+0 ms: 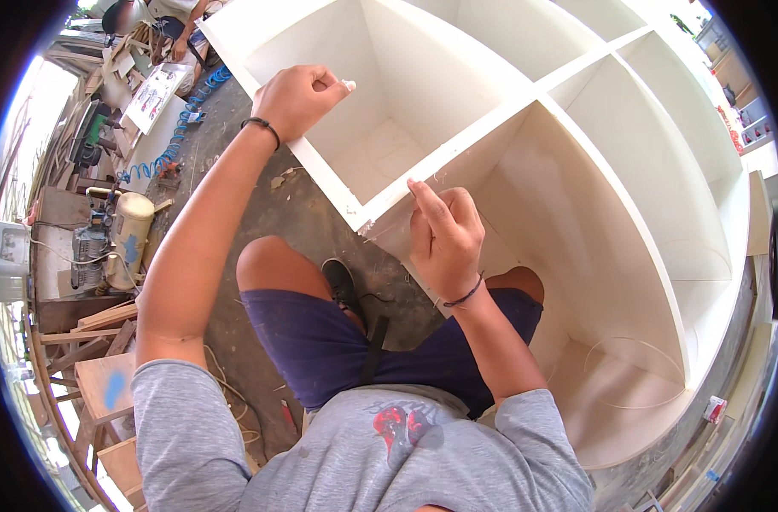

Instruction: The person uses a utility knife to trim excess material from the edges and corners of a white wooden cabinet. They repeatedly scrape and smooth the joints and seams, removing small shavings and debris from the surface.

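Fingers of the right hand (447,237) drawn together, forefinger stretched along the front edge of the white-painted wooden shelf unit (576,171) lying on its back, just beside the corner where a divider meets the outer frame; apparently pressing or feeling a thin strip of edging there, though too fine to make out, and no telling whether anything is pinched in that grip. Left hand (297,98) curled shut over the rim of the neighbouring compartment, grip clamped on a small white stub (349,84) poking out between thumb and forefinger, its kind unclear; likely rested there to keep it handy and to steady the frame. Black cord bracelets on both wrists. Seated pose, knees in dark blue shorts (320,341) drawn close against the cabinet, one black shoe (342,282) tucked beneath, presumably to bring the worked edge within easy reach. Thin pale curls of trimmed strip (636,375) lying inside the nearest compartment and on the grey concrete floor (303,213). Well apart on the left, a cream-coloured air compressor tank (131,235) with a coiled blue air hose (184,115) trailing across the floor, amid stacked timber offcuts (99,328). Another person (171,21) partly visible at the far top left, busy at a separate spot.
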Action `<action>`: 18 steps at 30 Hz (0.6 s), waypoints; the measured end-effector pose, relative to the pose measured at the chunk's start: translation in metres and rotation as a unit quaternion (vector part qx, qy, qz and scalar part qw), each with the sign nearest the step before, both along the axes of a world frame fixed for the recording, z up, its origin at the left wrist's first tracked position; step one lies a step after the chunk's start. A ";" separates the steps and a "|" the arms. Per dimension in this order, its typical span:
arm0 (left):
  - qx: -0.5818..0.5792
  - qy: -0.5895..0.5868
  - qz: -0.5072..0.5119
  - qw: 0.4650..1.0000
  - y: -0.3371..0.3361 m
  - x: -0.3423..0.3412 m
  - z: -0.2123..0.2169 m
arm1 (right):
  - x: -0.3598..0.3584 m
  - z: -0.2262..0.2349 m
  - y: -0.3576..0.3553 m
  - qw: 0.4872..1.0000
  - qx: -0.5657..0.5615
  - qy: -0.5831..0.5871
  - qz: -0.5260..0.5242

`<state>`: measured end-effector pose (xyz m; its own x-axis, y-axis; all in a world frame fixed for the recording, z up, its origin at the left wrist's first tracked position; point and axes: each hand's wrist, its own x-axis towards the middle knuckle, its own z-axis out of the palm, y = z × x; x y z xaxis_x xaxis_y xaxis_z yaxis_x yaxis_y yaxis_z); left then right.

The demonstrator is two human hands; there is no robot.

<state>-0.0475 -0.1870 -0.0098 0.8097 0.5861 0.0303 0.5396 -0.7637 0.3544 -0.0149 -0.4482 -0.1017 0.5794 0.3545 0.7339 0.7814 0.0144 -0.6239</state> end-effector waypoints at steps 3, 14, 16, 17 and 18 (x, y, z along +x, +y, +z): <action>0.003 0.001 0.003 1.000 0.002 -0.002 -0.001 | 0.010 -0.004 0.005 0.999 0.034 0.028 -0.029; 0.008 -0.010 -0.017 1.000 0.008 0.005 0.000 | 0.012 -0.006 0.009 0.996 0.035 0.078 -0.039; 0.012 -0.013 -0.017 1.000 0.008 0.006 -0.002 | -0.003 -0.008 0.010 0.995 0.036 0.085 -0.035; 0.008 -0.013 -0.017 1.000 0.008 0.006 -0.002 | -0.001 -0.009 0.009 0.998 0.031 0.057 -0.027; 0.004 -0.012 -0.017 1.000 0.009 0.006 -0.002 | 0.004 -0.010 0.006 0.999 0.025 0.028 -0.019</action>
<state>-0.0412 -0.1780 -0.0121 0.8279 0.5582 0.0546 0.5046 -0.7838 0.3619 -0.0112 -0.4421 -0.1118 0.6327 0.2950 0.7160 0.7457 0.0172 -0.6661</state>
